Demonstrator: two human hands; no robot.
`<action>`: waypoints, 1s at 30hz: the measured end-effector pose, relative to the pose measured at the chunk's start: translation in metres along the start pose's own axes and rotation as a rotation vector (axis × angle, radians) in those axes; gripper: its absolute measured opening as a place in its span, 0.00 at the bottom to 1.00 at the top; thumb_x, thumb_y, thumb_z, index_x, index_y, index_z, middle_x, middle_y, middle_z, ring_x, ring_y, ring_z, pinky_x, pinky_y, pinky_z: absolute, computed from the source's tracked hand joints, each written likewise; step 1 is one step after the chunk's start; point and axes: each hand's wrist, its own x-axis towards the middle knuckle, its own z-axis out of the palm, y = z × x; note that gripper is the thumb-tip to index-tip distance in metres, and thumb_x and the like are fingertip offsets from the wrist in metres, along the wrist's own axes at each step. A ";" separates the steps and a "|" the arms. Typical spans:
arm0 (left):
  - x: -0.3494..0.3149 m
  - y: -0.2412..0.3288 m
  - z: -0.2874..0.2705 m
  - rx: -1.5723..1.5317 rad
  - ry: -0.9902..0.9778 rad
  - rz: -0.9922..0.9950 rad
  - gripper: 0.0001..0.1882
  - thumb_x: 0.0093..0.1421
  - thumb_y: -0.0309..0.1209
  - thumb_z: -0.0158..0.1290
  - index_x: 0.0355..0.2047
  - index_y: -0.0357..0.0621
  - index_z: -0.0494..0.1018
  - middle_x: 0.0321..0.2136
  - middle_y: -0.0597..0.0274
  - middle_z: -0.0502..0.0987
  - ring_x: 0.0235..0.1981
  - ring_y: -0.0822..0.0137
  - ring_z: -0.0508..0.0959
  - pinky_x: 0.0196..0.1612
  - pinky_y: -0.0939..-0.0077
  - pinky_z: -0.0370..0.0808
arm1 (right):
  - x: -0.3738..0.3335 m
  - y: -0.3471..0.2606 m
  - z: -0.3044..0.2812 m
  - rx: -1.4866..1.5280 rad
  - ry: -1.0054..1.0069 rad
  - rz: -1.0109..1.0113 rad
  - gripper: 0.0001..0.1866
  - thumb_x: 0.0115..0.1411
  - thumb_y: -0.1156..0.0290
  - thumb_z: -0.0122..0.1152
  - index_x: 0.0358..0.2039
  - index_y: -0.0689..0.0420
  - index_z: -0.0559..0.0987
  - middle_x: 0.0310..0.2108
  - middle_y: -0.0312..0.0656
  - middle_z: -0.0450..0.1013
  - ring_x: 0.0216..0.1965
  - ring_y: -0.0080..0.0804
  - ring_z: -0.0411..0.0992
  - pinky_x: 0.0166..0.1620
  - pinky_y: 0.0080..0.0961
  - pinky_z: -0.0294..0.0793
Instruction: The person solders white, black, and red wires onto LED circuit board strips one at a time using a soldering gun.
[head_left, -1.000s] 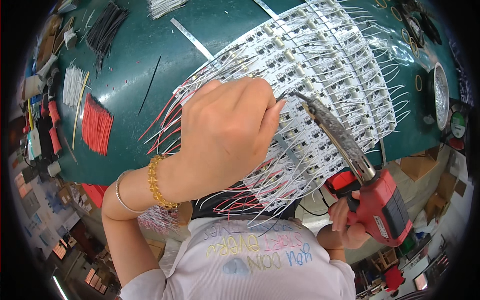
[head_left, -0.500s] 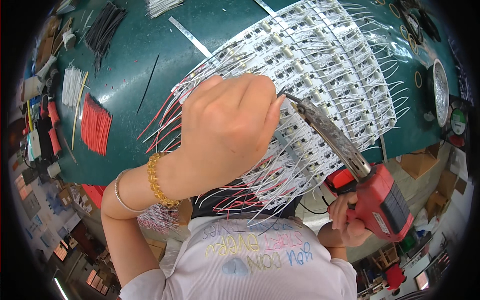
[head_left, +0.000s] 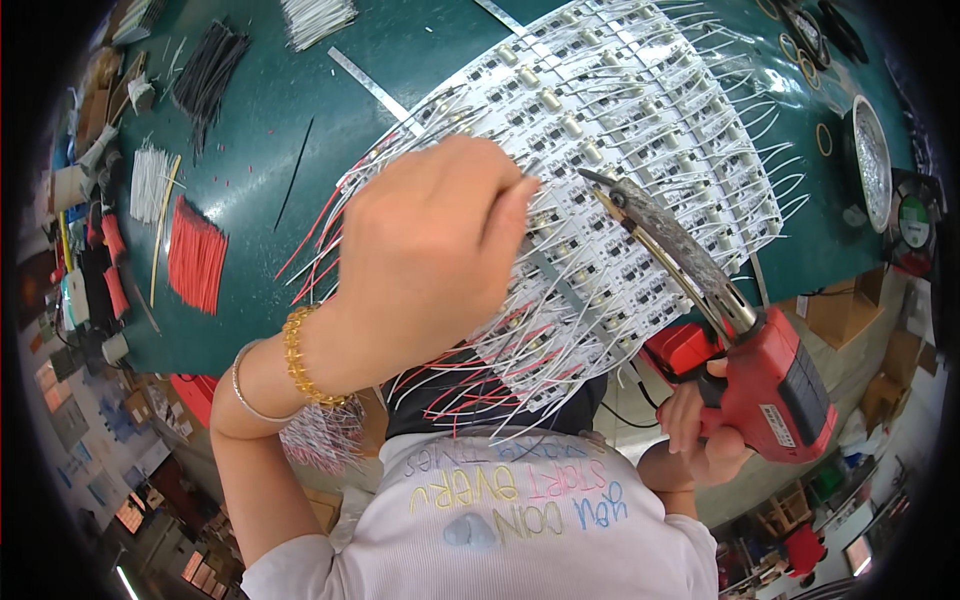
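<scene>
Clamped tight round the handle of a red iron (head_left: 785, 395), with bent fingers: the right grip (head_left: 700, 435). Held at the near right, with a long metal nose (head_left: 690, 255) pointing far and left. Out over the white board (head_left: 605, 120), with a thin dark tip (head_left: 594, 175) near the middle of it. Cannot tell about touching, tip to board.

Over the left side of the board: the left grip (head_left: 425, 220), a bit blurry. Fingers bent in, with thumb and first finger close together at the right end. Cannot tell about anything small pinched there. Just right of the thumb, past a small gap: the tip of the iron.

On the board: rows and rows of tiny parts. Along its right edge, lots of thin white wires. Along its left and near edges, red and white wires all mixed up.

Under the board: a green surface (head_left: 265, 70). On its left side, piles of black sticks (head_left: 210, 75), white sticks (head_left: 152, 182) and red sticks (head_left: 197, 262). Between the red pile and the board, one thin black strand (head_left: 294, 175). Over on the right, a round dish (head_left: 873, 165).
</scene>
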 end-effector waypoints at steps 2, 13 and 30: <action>0.004 0.001 -0.004 -0.029 0.040 -0.030 0.08 0.47 0.21 0.58 0.19 0.41 0.69 0.17 0.64 0.70 0.16 0.67 0.67 0.20 0.77 0.62 | -0.004 -0.003 -0.007 0.013 0.016 -0.007 0.39 0.57 0.43 0.51 0.51 0.69 0.59 0.08 0.31 0.61 0.08 0.19 0.59 0.14 0.17 0.60; 0.003 0.009 -0.004 -0.045 -0.174 -0.007 0.09 0.45 0.21 0.59 0.17 0.42 0.69 0.16 0.65 0.69 0.19 0.67 0.68 0.27 0.74 0.58 | -0.013 0.003 -0.016 0.002 -0.044 -0.001 0.36 0.58 0.43 0.48 0.49 0.68 0.60 0.10 0.31 0.62 0.09 0.19 0.60 0.15 0.15 0.60; 0.016 0.009 -0.009 -0.095 -0.301 -0.053 0.08 0.47 0.25 0.58 0.17 0.41 0.69 0.14 0.64 0.68 0.17 0.64 0.67 0.27 0.73 0.59 | -0.020 -0.004 -0.016 -0.102 -0.002 0.014 0.35 0.55 0.43 0.52 0.46 0.66 0.64 0.10 0.30 0.63 0.10 0.19 0.60 0.18 0.17 0.62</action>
